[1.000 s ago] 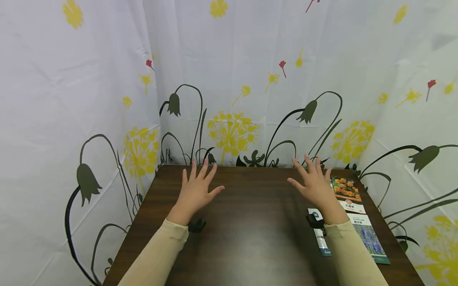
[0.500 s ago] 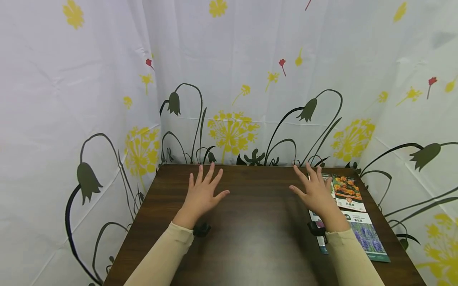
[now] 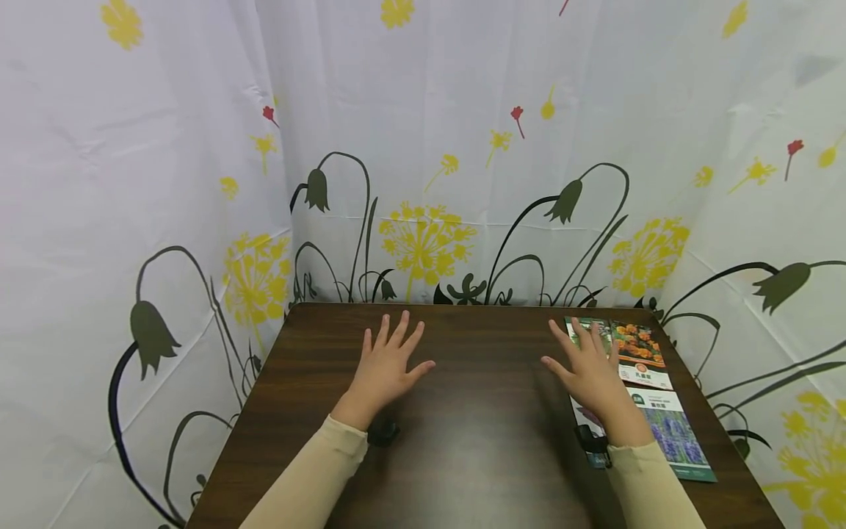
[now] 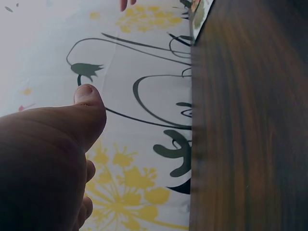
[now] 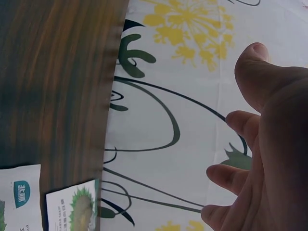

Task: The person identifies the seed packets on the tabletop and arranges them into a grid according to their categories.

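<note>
Fingers spread, my left hand [image 3: 386, 371] hovers over the left half of the dark wooden table [image 3: 476, 411] and holds nothing. My right hand [image 3: 595, 378] hangs over the right side, its fingers also apart and its palm bare. Beneath and beside the right hand lie several flat seed packets. One packet with orange flowers [image 3: 641, 349] is at the back right, and a packet with purple flowers [image 3: 677, 433] lies in front of it. A green-topped packet [image 3: 604, 334] and a white packet [image 3: 584, 417] are partly covered by the right hand and wrist.
A white curtain [image 3: 463, 95] printed with flowers surrounds the table's back and sides. Black wrist cameras sit on the left wrist [image 3: 383, 432] and the right wrist [image 3: 590, 441]. Two packets show at the lower left of the right wrist view, near the table edge.
Both hands have drawn back toward the person, the left one also moving rightward. More of the green-topped packet now shows behind the right fingers. The packets stay in place.
</note>
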The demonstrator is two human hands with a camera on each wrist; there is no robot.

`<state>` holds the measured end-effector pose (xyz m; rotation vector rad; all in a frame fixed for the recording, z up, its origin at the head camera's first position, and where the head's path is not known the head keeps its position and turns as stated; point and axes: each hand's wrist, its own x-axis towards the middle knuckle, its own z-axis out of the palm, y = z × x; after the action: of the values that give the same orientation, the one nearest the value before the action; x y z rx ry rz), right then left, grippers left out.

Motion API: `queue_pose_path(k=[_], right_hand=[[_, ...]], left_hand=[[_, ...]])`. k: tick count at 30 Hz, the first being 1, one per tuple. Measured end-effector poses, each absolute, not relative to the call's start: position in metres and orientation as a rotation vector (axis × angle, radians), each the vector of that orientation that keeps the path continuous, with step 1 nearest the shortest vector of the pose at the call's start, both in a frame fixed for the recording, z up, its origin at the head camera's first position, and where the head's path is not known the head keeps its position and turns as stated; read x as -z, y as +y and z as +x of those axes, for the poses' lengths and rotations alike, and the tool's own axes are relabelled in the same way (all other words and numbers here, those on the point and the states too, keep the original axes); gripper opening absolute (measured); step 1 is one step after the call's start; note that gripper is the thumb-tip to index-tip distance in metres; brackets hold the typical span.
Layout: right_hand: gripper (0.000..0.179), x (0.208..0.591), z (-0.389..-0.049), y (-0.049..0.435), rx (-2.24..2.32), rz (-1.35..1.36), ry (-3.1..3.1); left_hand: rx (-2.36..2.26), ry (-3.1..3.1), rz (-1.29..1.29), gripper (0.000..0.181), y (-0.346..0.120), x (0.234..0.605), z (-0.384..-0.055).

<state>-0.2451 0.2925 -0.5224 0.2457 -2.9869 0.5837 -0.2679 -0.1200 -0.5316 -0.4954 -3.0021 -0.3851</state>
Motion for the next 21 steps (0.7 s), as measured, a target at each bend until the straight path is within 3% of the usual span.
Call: queue_pose_path(k=[21], right_hand=[[0.078, 0.538, -0.220, 0.306, -0.619, 0.203, -2.965]], left_hand=[[0.413, -3.033, -0.631, 0.085, -0.069, 0.554, -0.261]])
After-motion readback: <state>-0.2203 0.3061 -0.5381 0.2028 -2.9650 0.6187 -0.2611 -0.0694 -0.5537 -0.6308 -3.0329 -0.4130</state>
